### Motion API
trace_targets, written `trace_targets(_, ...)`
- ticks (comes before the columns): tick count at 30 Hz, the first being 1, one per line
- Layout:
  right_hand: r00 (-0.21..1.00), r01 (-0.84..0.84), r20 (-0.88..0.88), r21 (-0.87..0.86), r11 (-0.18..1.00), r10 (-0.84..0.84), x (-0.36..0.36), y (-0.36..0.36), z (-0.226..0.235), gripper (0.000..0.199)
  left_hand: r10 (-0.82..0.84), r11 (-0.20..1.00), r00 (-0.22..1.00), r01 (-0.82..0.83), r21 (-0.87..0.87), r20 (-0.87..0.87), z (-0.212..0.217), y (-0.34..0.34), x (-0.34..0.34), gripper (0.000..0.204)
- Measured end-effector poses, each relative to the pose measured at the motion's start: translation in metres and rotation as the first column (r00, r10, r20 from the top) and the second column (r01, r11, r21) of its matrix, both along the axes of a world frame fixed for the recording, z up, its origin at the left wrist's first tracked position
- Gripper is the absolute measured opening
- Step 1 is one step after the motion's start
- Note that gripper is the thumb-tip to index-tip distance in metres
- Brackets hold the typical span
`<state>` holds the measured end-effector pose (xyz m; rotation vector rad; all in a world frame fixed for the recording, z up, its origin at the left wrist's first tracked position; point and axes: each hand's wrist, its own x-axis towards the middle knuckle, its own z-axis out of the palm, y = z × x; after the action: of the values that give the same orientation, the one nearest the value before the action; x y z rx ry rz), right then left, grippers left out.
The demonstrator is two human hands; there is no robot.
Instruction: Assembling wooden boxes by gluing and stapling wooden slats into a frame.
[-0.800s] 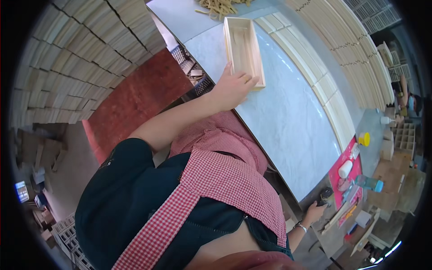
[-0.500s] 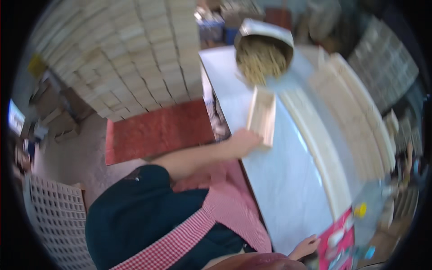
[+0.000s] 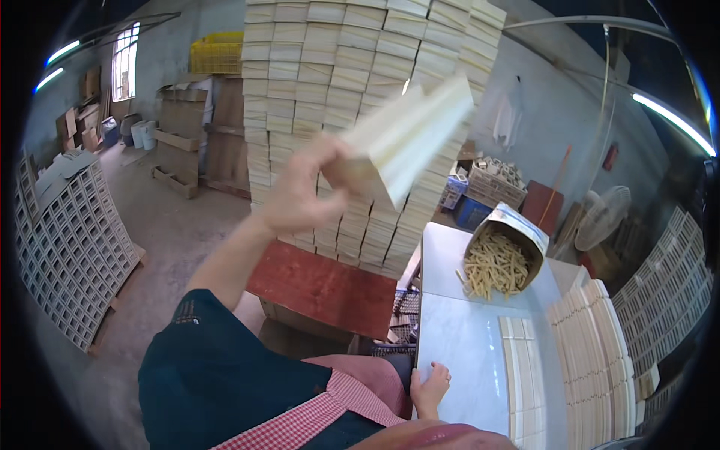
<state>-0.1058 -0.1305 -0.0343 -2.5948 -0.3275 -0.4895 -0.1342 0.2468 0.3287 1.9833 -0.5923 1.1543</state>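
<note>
My left hand (image 3: 306, 187) is raised in front of a tall stack. Its thumb and fingers grip one end of a long, pale wooden box (image 3: 409, 139), which is tilted up to the right and blurred by motion. Low by the near left edge of the white table (image 3: 457, 360), my right hand (image 3: 430, 388) holds nothing, its fingers apart and loosely bent. Behind the box rises the stack of similar pale wooden boxes (image 3: 277, 86), in tight rows above a red board (image 3: 330, 289).
A tipped container (image 3: 536, 225) spills small wooden sticks (image 3: 496, 262) onto the table's far end. Flat wooden strips (image 3: 525, 375) lie along its right side, beside rows of wooden pieces (image 3: 592, 360). Lattice stacks (image 3: 67, 247) stand at far left, and a fan (image 3: 604, 217) at right.
My left hand has lifted the wooden box off the table, up and leftward to the stack. The view has swung up and left. My right hand still stays low by the table.
</note>
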Motion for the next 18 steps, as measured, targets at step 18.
trace_targets(18, 0.982, 0.125, -0.088, -0.340, 0.932, -0.164, 0.021, 0.023, -0.023, 0.078, 0.297, 0.828, 0.739, -0.515, 0.223, 0.605, 0.333, 0.125, 0.228, 0.031)
